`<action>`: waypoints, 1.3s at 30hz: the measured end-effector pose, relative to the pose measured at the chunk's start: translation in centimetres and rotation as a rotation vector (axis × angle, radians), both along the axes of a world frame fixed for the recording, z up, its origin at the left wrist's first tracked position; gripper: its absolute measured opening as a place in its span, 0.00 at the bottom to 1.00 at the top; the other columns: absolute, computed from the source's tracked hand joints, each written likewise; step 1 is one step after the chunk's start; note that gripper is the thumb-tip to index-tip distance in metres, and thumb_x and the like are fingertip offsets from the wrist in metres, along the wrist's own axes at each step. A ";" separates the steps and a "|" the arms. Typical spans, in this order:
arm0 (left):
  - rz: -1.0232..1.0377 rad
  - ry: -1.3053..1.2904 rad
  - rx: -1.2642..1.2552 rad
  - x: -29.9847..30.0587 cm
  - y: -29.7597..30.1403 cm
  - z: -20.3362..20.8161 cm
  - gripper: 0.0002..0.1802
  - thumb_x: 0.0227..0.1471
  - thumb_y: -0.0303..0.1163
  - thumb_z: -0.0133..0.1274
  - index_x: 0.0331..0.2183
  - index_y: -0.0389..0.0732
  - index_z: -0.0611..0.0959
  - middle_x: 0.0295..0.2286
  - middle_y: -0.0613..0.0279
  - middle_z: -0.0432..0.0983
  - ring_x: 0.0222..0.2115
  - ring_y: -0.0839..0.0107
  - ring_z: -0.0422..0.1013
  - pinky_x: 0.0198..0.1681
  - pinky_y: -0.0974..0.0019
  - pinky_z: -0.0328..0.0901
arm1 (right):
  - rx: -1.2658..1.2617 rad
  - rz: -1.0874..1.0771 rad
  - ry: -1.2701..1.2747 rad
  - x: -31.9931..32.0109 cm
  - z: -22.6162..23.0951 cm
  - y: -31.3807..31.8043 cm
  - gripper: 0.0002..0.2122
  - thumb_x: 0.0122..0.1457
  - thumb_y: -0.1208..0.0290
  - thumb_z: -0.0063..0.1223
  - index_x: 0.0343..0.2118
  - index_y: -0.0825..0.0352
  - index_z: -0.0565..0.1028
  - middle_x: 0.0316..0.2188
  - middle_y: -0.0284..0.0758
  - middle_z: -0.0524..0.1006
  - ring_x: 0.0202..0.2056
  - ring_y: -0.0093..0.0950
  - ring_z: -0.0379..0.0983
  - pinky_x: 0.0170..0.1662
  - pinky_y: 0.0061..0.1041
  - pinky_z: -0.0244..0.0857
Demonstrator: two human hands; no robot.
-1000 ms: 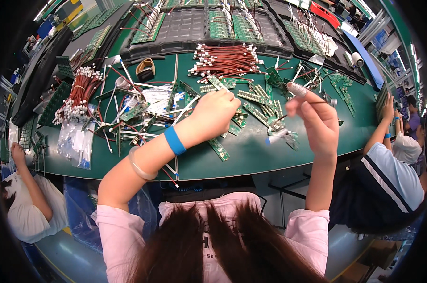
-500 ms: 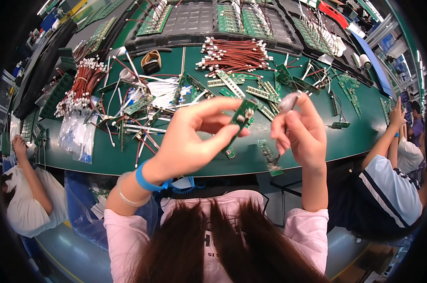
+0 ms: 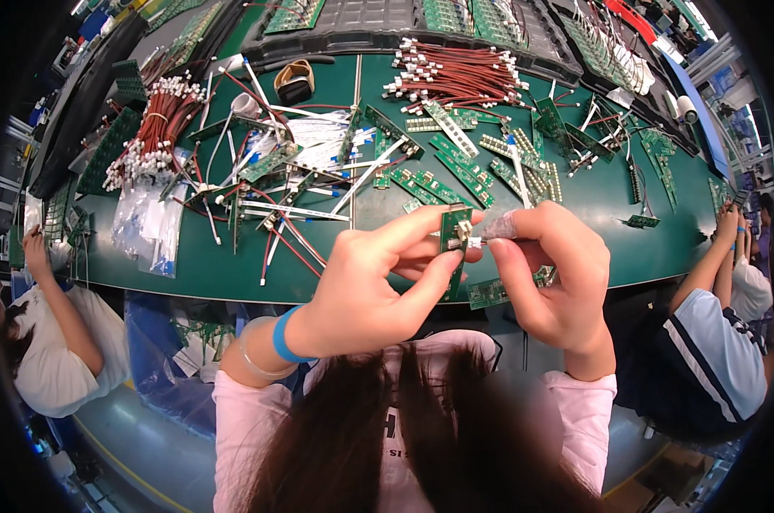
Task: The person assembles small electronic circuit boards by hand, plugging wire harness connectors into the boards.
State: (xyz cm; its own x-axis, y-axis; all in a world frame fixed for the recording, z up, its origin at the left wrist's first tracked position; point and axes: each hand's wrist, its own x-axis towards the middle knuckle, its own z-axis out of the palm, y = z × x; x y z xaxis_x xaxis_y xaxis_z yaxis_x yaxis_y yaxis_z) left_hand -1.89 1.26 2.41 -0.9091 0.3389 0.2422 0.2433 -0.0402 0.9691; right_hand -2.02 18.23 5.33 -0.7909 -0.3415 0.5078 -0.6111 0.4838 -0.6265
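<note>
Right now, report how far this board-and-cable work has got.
Done: nothing finished can be told apart. In hand: left hand holds a small green board upright; right hand presses a connector to it. Left: loose boards and red wire bundles on the green table.

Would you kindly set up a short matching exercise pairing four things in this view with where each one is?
Things:
1. narrow green circuit board
2. bundle of red wires
3. blue wristband
4. clear plastic bags

Places:
A. on the left forearm
B. far left of the green table, white ends fanned out
C. pinched in the left hand, right hand at its top
D. flat near the table's left front edge

Pairs: 1-C, 2-B, 3-A, 4-D
</note>
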 end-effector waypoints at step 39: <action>0.055 0.082 -0.348 0.9 -1.2 -1.1 0.14 0.43 0.22 0.47 0.35 0.28 0.71 0.18 0.54 0.72 0.15 0.66 0.70 0.17 0.69 0.62 | 0.284 0.050 0.023 -0.5 -0.3 -2.0 0.06 0.39 0.84 0.50 0.20 0.68 0.66 0.11 0.34 0.61 0.12 0.27 0.57 0.15 0.22 0.49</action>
State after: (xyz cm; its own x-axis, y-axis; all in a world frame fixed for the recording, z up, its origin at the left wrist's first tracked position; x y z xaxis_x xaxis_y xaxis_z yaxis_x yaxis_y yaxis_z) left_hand -0.96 0.06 1.35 -0.9105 0.3653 0.1937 0.3133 0.3037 0.8998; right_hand -2.49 16.26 5.07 -0.7588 -0.5111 0.4038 -0.6512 0.6069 -0.4556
